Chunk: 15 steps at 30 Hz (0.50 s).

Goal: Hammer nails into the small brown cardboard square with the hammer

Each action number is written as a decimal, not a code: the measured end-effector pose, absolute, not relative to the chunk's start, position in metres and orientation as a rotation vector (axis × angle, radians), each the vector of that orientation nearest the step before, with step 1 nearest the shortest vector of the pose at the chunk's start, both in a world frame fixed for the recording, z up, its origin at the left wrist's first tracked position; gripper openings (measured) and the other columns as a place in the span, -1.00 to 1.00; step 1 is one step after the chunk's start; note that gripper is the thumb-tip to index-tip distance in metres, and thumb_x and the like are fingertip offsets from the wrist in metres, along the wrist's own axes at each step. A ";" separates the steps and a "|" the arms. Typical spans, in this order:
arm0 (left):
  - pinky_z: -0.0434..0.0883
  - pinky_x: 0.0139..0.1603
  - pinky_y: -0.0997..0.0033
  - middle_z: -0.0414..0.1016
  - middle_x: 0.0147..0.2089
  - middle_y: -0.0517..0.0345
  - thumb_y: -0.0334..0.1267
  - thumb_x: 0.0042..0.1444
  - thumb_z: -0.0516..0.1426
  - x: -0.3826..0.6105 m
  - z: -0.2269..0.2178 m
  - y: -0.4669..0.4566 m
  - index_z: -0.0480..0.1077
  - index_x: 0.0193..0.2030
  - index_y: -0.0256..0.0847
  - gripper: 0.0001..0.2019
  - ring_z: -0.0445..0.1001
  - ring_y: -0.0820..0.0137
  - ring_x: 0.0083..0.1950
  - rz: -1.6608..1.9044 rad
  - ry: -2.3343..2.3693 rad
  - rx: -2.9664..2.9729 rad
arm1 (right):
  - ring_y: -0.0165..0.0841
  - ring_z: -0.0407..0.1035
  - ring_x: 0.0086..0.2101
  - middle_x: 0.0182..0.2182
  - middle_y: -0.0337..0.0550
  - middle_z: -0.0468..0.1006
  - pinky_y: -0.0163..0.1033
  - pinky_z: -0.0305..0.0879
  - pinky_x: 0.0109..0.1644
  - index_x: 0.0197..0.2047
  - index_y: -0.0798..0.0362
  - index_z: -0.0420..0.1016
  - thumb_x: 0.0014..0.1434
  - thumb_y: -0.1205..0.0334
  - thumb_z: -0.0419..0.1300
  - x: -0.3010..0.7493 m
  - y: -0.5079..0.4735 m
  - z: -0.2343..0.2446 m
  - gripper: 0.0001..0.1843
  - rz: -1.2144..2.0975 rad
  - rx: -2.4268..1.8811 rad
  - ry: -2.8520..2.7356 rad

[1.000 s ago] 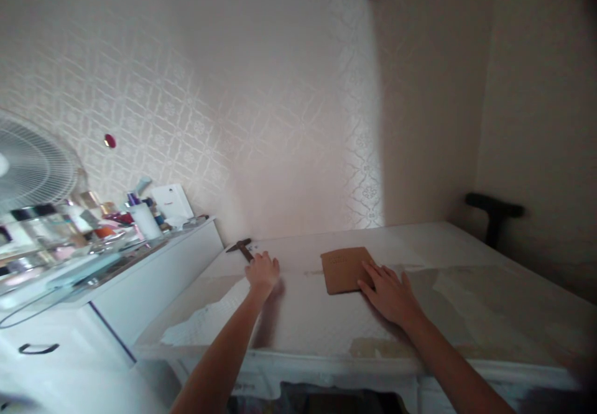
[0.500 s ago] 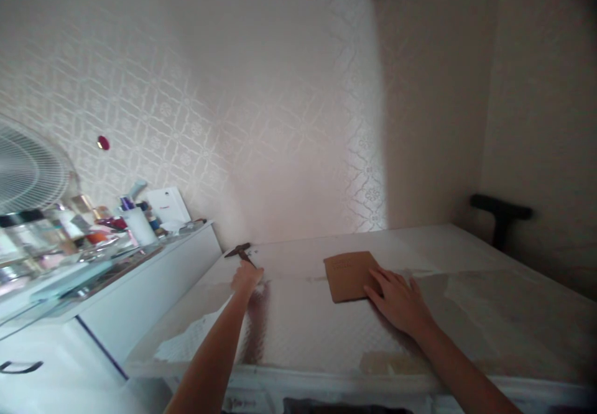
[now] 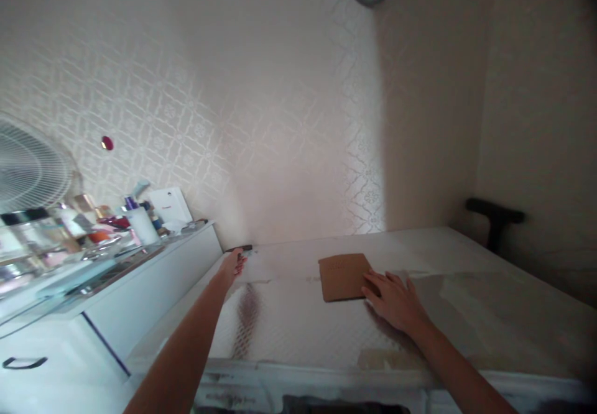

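At the far left of the tabletop (image 3: 298, 333), near the wall, my left hand (image 3: 232, 265) is closed around the handle of a hammer (image 3: 245, 248). Only the dark head and a bit of the shaft show past the fingers. A flat brown square piece (image 3: 345, 279), of leather or cardboard, lies in the middle of the table. Rows of small marks run along its upper part. My right hand (image 3: 394, 301) rests with spread fingers, their tips on the right edge of this piece.
To the left stands a white cabinet (image 3: 163, 277) crowded with bottles and jars, with a fan (image 3: 32, 165) behind them. A patterned wall (image 3: 289, 122) closes off the back. A black T-shaped object (image 3: 494, 215) rises beyond the table's right edge.
My left hand has moved left and slightly away from me with the hammer, whose head now lies lower and flatter. My right hand and the brown piece stay about where they were.
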<state>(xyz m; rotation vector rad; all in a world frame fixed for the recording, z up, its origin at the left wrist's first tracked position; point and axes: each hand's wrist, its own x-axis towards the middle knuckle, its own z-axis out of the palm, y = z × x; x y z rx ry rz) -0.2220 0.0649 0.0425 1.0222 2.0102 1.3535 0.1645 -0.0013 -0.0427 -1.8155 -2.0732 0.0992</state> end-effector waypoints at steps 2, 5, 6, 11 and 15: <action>0.24 -0.51 0.51 0.35 -0.54 0.22 -0.13 -0.02 0.04 -0.217 0.043 0.061 0.24 -0.49 -0.23 -0.80 0.21 0.54 -0.61 1.417 1.923 0.924 | -0.04 0.02 0.18 0.18 -0.19 0.26 0.29 -0.20 0.19 0.18 -0.05 0.29 0.23 -0.01 -0.13 0.165 0.000 -0.044 -0.47 0.100 -1.805 -2.066; 0.20 -0.52 0.52 0.38 -0.50 0.19 -0.19 0.05 0.00 -0.209 0.043 0.053 0.24 -0.47 -0.24 -0.83 0.19 0.55 -0.61 1.493 1.796 0.833 | -0.02 0.02 0.18 0.18 -0.17 0.26 0.31 -0.21 0.18 0.17 -0.04 0.31 0.21 -0.03 -0.10 0.165 0.001 -0.045 -0.47 0.104 -1.790 -2.050; 0.19 -0.53 0.53 0.40 -0.48 0.19 -0.21 0.06 0.00 -0.206 0.044 0.050 0.25 -0.45 -0.24 -0.83 0.17 0.56 -0.62 1.512 1.755 0.817 | -0.02 0.02 0.17 0.18 -0.16 0.26 0.31 -0.21 0.18 0.17 -0.03 0.31 0.21 -0.03 -0.09 0.165 0.001 -0.045 -0.47 0.108 -1.784 -2.046; 0.16 -0.55 0.55 0.43 -0.44 0.17 -0.22 0.13 0.00 -0.174 0.056 0.043 0.28 -0.43 -0.26 -0.81 0.17 0.58 -0.62 1.551 1.567 0.815 | -0.02 0.05 0.16 0.16 -0.13 0.29 0.31 -0.21 0.18 0.15 0.01 0.33 0.19 0.00 -0.04 0.165 0.001 -0.046 -0.48 0.130 -1.745 -2.002; 0.14 -0.58 0.55 0.41 -0.47 0.19 -0.22 0.16 -0.02 -0.134 0.065 0.035 0.28 -0.43 -0.26 -0.79 0.19 0.57 -0.62 1.522 1.343 0.828 | -0.07 0.12 0.14 0.14 -0.05 0.31 0.28 -0.17 0.20 0.15 0.06 0.32 0.20 0.03 -0.03 0.165 0.006 -0.052 -0.49 0.132 -1.698 -1.905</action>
